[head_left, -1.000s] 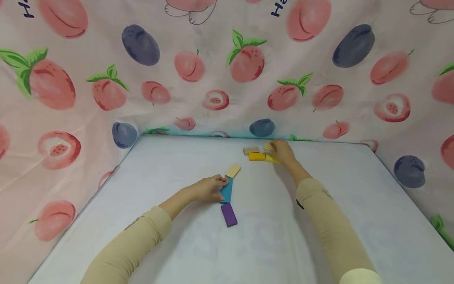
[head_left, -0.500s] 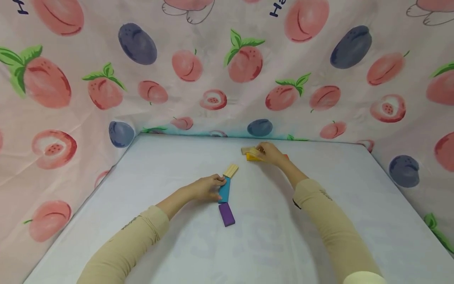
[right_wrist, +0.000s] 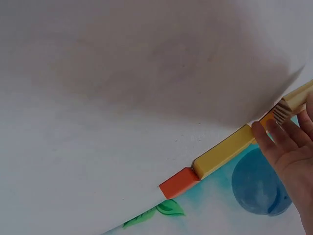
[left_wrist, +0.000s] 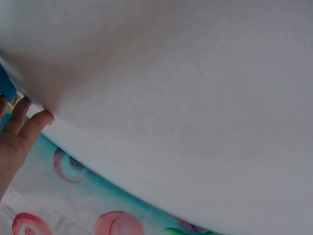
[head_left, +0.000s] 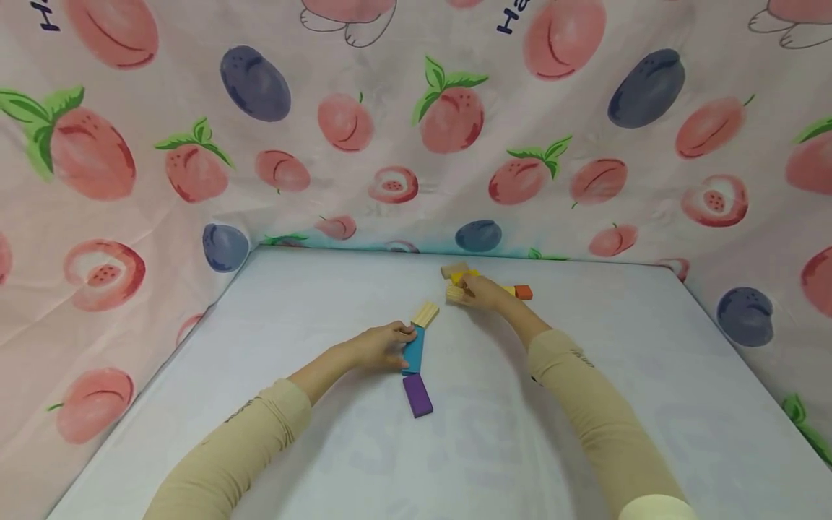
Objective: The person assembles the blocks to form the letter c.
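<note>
My left hand holds a blue block by its ends, thumb at the near end and fingers at the far end. A ridged pale wooden block touches the blue block's far end, and a purple block lies at its near end. Farther back, my right hand pinches another ridged pale wooden block. Beside it lies an amber block, partly hidden by the fingers. In the left wrist view only a corner of the blue block shows.
A plain tan block lies behind the amber one. A yellow block and an orange-red block stand end to end right of my right hand. Fruit-print cloth rises behind the white tabletop.
My right hand has picked up the ridged block from the back group and carried it left, then slightly nearer, uncovering the orange-red block. My left hand stays at the blue block.
</note>
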`<state>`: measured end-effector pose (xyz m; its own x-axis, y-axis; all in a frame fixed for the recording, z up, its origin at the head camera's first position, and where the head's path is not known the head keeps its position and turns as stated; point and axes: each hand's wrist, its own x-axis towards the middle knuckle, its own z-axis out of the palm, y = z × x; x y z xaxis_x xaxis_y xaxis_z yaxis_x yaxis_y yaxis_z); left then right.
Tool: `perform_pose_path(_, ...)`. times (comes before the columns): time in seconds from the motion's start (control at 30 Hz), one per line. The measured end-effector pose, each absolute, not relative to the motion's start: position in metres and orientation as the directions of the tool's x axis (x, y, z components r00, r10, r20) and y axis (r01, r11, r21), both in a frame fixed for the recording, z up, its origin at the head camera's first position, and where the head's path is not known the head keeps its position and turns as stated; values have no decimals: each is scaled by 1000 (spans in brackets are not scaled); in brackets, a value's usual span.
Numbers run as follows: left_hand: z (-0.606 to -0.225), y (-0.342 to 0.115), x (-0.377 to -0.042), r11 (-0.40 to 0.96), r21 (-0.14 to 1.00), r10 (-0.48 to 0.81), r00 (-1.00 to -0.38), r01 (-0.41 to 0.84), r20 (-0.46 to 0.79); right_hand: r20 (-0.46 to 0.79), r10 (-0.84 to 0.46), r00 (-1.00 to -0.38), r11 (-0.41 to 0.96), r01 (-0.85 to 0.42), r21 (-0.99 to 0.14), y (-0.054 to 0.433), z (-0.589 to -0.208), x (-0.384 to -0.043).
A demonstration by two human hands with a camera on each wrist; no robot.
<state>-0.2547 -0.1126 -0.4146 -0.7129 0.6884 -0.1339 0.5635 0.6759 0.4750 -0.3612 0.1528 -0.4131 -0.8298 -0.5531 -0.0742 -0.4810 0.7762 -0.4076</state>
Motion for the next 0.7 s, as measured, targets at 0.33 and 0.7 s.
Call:
perform_pose_path(0.33, -417, -111, -254, 689, 468, 678, -721, 554, -145, -74, -576, -814, 782, -522, -342, 153, -434, -387)
perform_pose_path(0.7, -420, -113, -254, 684, 461, 682, -720, 565, -131, 60, -738, -672, 659, -738, -149, 180, -555, -508)
